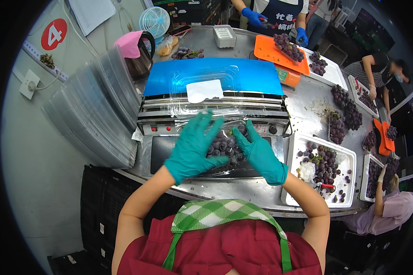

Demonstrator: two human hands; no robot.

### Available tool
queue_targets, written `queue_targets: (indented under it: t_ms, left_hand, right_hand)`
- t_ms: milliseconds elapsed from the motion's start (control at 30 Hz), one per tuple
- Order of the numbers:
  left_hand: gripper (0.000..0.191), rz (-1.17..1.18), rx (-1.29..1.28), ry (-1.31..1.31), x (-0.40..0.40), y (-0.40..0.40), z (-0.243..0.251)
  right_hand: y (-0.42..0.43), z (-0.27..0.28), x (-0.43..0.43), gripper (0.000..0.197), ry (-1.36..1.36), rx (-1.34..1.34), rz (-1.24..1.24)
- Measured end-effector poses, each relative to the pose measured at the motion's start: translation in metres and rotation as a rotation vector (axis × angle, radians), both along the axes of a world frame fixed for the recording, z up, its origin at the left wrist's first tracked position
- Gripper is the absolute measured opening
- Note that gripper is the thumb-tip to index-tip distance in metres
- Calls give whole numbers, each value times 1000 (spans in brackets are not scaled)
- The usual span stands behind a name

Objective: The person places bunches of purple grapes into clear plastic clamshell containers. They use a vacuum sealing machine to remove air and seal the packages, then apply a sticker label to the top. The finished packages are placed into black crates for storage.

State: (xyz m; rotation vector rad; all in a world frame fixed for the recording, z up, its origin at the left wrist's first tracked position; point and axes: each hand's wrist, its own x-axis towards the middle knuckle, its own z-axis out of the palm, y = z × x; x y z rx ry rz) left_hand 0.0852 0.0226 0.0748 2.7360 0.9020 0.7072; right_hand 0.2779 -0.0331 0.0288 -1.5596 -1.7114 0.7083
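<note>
A clear package of dark grapes lies before me on the black plate at the front of a film-wrapping machine. My left hand, in a teal glove and slightly blurred, is spread over the left side of the package. My right hand, gloved alike, has its fingers apart at the package's right edge. Both hands partly hide the grapes, and I cannot tell how firmly either touches. On the machine's blue cover rests a clear plastic tray with a white paper piece.
Tall stacked clear trays lean at left beside a kettle. At right, a white foam tray holds loose grapes and red-handled snips. An orange tray on a scale stands farther back. Co-workers handle grapes along the table.
</note>
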Motion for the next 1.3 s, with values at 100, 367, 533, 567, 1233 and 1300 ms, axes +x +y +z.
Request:
queue_targets:
  t_ms: [100,367,533,567,1233,1300]
  left_hand:
    - [100,-34,3,310,15,-7,-25]
    - [100,-43,-167,414,25,5,-32]
    - [98,-65,-154,433,19,6,-31]
    - [98,-80,-132,426,17,6,-31]
    - [96,-37,-113,422,13,-18,-14]
    - [92,65,-66,210,6,-36,-7]
  right_hand:
    - [-3,-6,6,46,-538,324,83]
    - [9,-4,31,53,136,-170,53]
    - [-11,-6,27,45,168,-20,88]
    - [-11,-1,27,44,178,31,97]
    - [97,22,42,54,541,171,-233]
    - [135,-14,50,56,587,70,-149]
